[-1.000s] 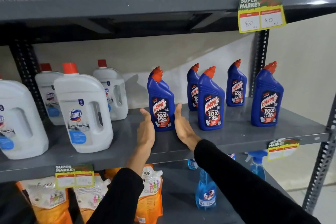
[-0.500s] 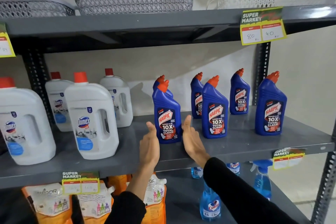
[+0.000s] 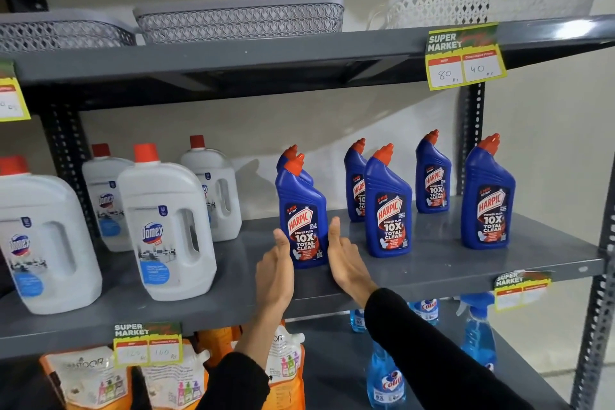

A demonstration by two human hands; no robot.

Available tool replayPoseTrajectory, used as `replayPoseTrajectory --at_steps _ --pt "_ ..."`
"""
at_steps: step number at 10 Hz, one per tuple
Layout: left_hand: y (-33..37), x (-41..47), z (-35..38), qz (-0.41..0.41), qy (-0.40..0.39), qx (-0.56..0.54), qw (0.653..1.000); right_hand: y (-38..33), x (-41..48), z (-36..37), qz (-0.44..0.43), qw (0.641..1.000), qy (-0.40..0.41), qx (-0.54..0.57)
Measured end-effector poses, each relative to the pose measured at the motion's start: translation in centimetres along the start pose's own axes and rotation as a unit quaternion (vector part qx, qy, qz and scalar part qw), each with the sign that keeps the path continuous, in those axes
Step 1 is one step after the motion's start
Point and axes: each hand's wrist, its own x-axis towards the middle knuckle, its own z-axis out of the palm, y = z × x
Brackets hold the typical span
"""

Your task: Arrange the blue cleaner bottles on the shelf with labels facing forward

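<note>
Several blue cleaner bottles with orange caps stand on the grey middle shelf [image 3: 432, 271], labels toward me. The front-left bottle [image 3: 303, 220] has another blue bottle [image 3: 293, 156] close behind it, mostly hidden. My left hand [image 3: 276, 265] is flat along its left side, thumb touching the bottle. My right hand [image 3: 346, 260] is flat just to its right, fingers straight. Neither hand is wrapped around it. To the right stand a middle bottle [image 3: 387, 210], one behind it [image 3: 355, 186], a back bottle [image 3: 432, 176] and a far-right bottle [image 3: 487, 200].
White jugs [image 3: 166, 230] with red caps fill the shelf's left half. Perforated baskets [image 3: 239, 18] sit on the shelf above, which carries a price tag [image 3: 464, 58]. Below are orange refill pouches [image 3: 90, 376] and blue spray bottles [image 3: 384, 376]. A slotted upright [image 3: 595, 326] stands at the right.
My view has shifted, so the shelves sit lower and further right in the frame. Both hands stay flat on either side of the same front-left bottle.
</note>
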Motion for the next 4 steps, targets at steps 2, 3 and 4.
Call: replayPoseTrajectory --at_steps 2,3,4 --pt "0.4 -0.3 -0.2 0.014 0.003 0.015 1.000 -0.7 -0.7 -0.1 0.017 0.998 0.015 -0.054" --pt "0.7 -0.6 -0.5 0.021 0.000 0.014 1.000 -0.6 -1.2 0.1 0.005 0.998 0.014 -0.061" --pt "0.6 -0.9 -0.5 0.029 0.020 -0.035 0.999 -0.7 -2.2 0.3 -0.047 0.996 0.032 -0.063"
